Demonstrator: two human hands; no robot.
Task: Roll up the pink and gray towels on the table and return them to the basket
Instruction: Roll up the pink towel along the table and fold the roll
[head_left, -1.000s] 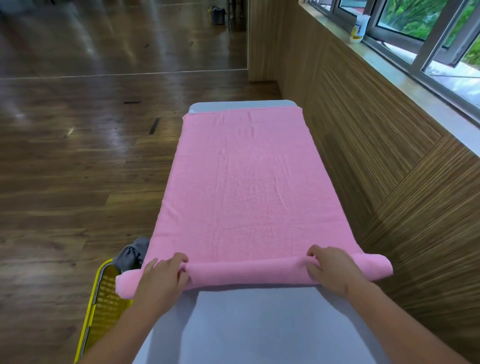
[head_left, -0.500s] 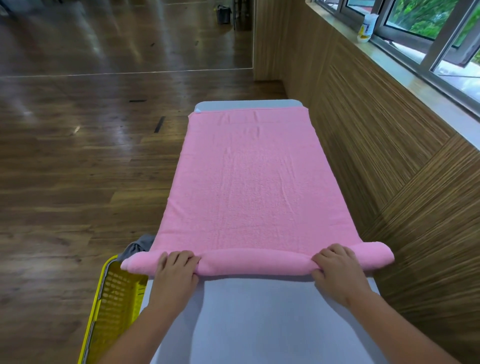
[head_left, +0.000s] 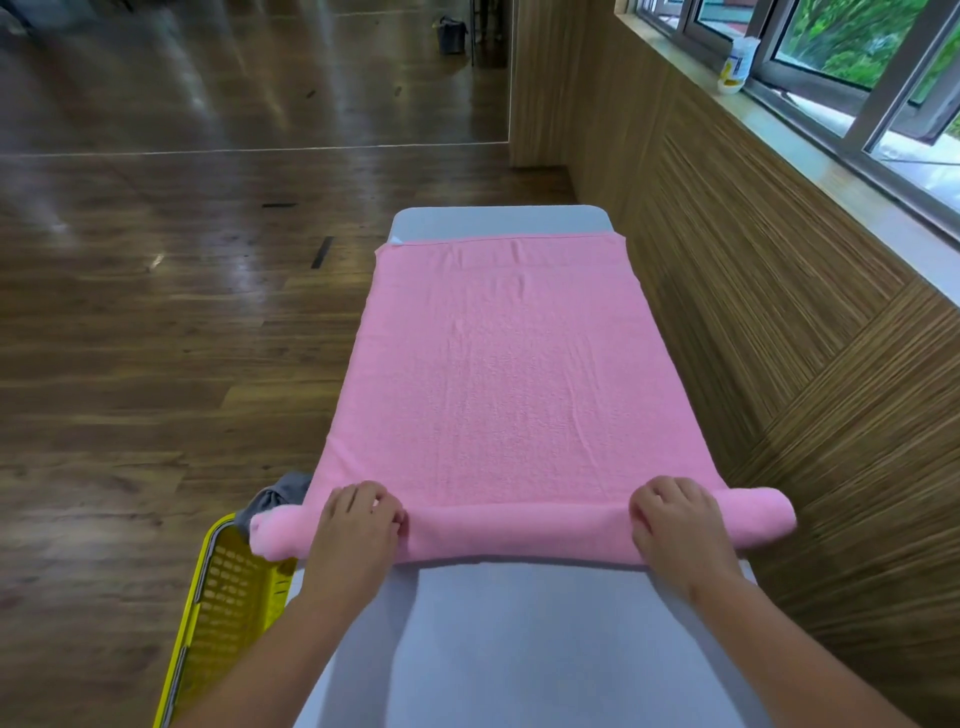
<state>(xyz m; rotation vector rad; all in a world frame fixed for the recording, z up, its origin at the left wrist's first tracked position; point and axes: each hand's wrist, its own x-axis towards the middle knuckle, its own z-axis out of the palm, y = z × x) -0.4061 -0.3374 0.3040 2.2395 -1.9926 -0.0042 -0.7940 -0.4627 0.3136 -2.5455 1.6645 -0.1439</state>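
Head view: left hand, right hand, fingers curled on one pink towel; one gray towel, one basket.

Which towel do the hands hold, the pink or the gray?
The pink towel spread on the gray table: left hand and right hand grip its rolled near end. The crumpled gray towel lies untouched at the yellow mesh basket.

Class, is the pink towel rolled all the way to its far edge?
No, only the near end of the pink towel is rolled; the rest lies flat on the table.
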